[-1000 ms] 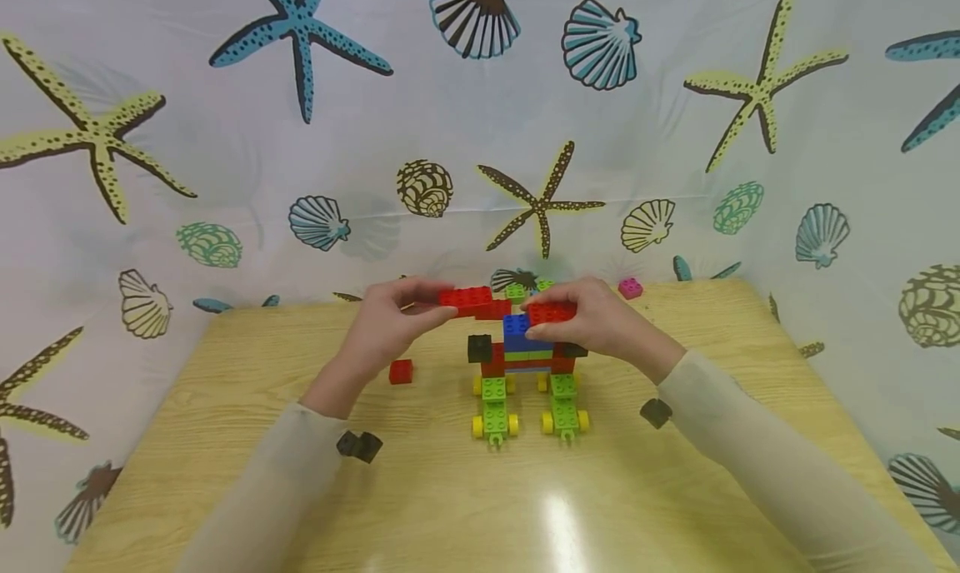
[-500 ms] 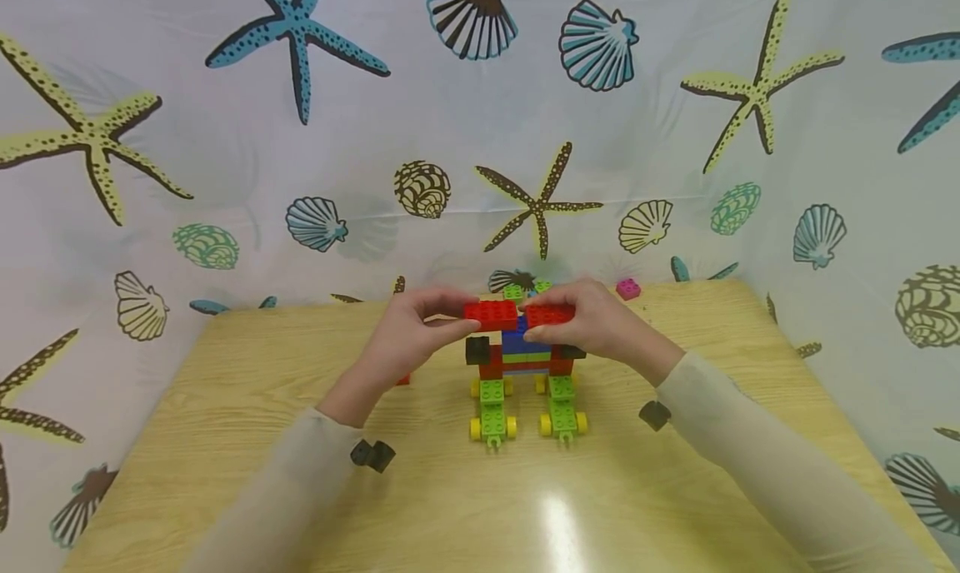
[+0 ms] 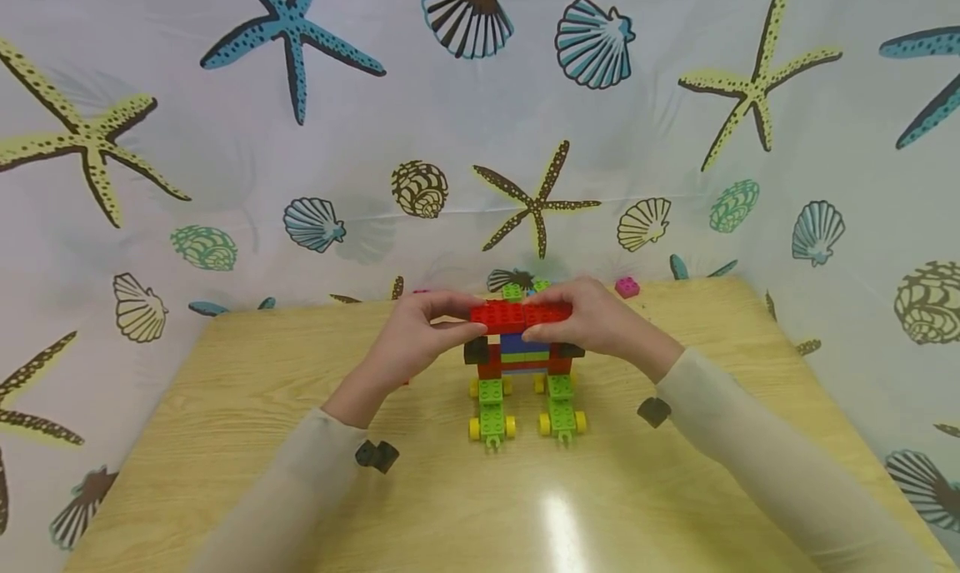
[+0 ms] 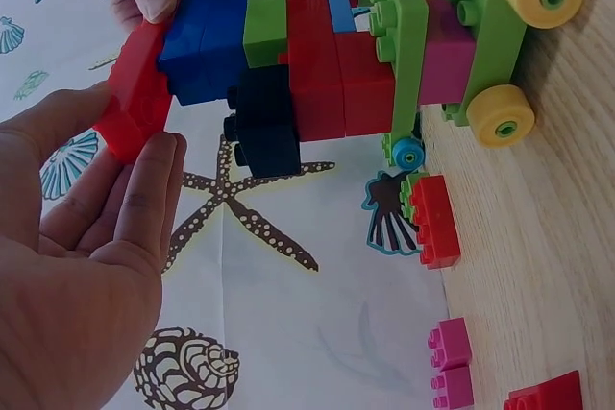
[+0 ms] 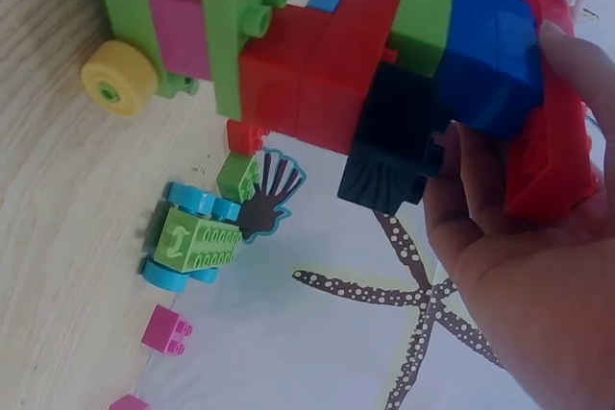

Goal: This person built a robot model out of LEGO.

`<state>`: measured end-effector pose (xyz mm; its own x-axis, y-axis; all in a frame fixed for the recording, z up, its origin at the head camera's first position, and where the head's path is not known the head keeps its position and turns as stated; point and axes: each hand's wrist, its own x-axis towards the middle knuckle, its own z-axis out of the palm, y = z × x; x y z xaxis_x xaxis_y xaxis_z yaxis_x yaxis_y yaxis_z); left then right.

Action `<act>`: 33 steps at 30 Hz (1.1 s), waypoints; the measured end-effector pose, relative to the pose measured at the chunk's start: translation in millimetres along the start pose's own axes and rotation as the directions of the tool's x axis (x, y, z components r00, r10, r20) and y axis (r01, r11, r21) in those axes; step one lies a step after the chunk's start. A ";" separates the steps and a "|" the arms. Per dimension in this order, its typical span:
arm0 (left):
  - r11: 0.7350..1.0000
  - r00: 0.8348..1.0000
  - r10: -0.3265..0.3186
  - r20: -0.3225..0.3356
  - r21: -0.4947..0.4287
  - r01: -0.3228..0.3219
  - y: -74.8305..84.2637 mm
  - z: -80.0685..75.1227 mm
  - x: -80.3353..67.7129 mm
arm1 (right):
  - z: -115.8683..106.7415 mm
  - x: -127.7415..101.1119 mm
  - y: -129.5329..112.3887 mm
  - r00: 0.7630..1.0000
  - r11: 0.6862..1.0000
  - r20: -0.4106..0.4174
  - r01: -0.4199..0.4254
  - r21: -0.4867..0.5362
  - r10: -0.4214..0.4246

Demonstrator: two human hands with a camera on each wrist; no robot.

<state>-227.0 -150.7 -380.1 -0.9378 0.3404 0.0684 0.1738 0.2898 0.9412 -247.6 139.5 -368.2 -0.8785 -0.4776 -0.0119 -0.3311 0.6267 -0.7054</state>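
Wooden table (image 3: pixel 225 406), starfish-and-shell backdrop (image 3: pixel 225 181), apparently overhead light glare

One brick model (image 3: pixel 521 365), four yellow wheels (image 3: pixel 476 428), two loose black pieces (image 3: pixel 377 455), two hands (image 3: pixel 420 340)

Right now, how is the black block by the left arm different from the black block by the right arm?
The black block by the left sleeve looks like a two-lobed piece and lies nearer the table's front. The black block by the right sleeve looks like one compact chunk and lies farther back. Both are black, loose on the wooden table, untouched by either hand.
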 end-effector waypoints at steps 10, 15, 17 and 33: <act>0.999 1.000 0.013 0.008 0.036 -0.013 3.1 -1.2 -1.8 | -1.0 1.5 -4.6 1.000 1.000 0.006 0.025 -0.012 -0.025; 0.998 1.000 0.012 0.016 0.057 -0.013 4.3 -1.5 -2.1 | 1.2 1.5 -6.5 0.999 0.999 -0.008 0.039 0.016 -0.039; 0.998 1.000 0.005 0.020 0.055 -0.006 4.9 -1.4 -2.0 | 2.3 2.0 -6.8 0.999 0.999 -0.013 0.046 0.027 -0.046; 0.998 0.999 0.031 0.037 0.058 -0.034 -1.0 -0.5 0.9 | 5.2 4.4 -4.2 0.998 0.998 -0.010 0.066 0.012 -0.066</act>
<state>-228.2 -151.1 -380.8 -0.9201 0.3822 0.0857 0.2222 0.3292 0.9177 -248.3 131.6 -368.9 -0.8581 -0.5118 0.0420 -0.3846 0.5862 -0.7131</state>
